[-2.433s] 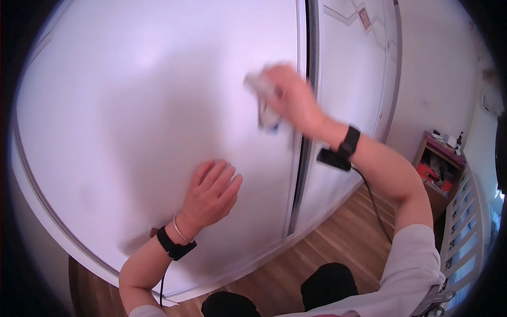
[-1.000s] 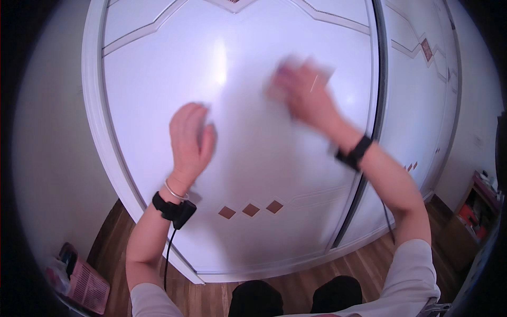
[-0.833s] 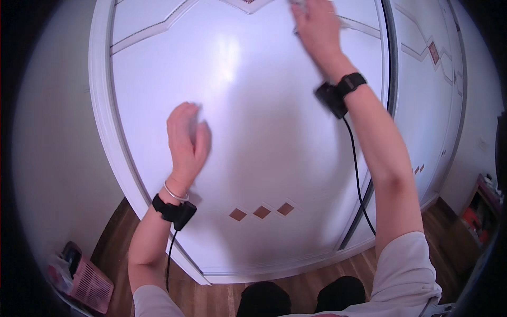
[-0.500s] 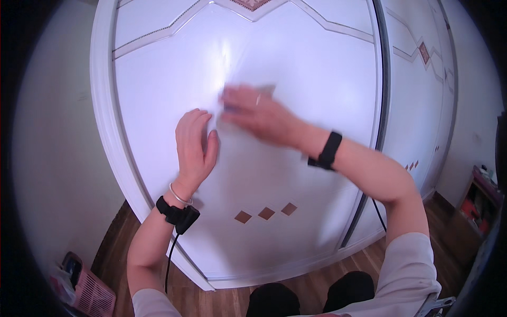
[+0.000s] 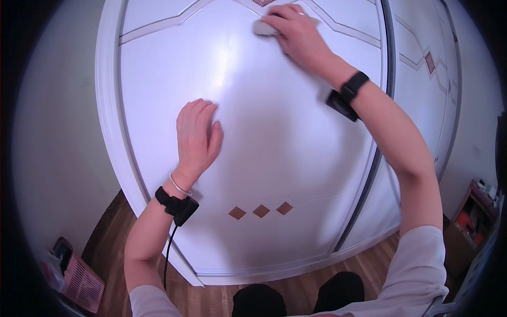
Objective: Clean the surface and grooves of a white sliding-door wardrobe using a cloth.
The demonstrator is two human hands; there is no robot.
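The right hand (image 5: 299, 35) is high up, gripping a pale cloth (image 5: 264, 28) with its fingers curled around it. One lump of the cloth sticks out on the left side of the hand, and a small bit pokes out on the right. The cloth is up against the big white door (image 5: 274, 158), just under the zigzag trim (image 5: 163, 27). A black band (image 5: 354, 86) goes around that wrist, with a black box (image 5: 341, 106) on it.

The left hand (image 5: 197, 132) is lower down and loose, with its fingers a little bent and the thumb apart. It is in front of the same door, but I cannot tell if it touches. A thin pale bracelet (image 5: 180, 186) and another black band (image 5: 168, 201) are on that wrist, and a black cord (image 5: 167, 259) hangs down.

Below the hands, three brown diamonds (image 5: 261, 211) sit in a row on the door. A dark strip (image 5: 390, 58) runs between this door and the next white door (image 5: 414, 105). Farther out, a pink basket (image 5: 87, 285) stands on the wood floor (image 5: 108, 253) at the left. At the right is a small cabinet (image 5: 462, 240) with red things (image 5: 466, 222) inside.
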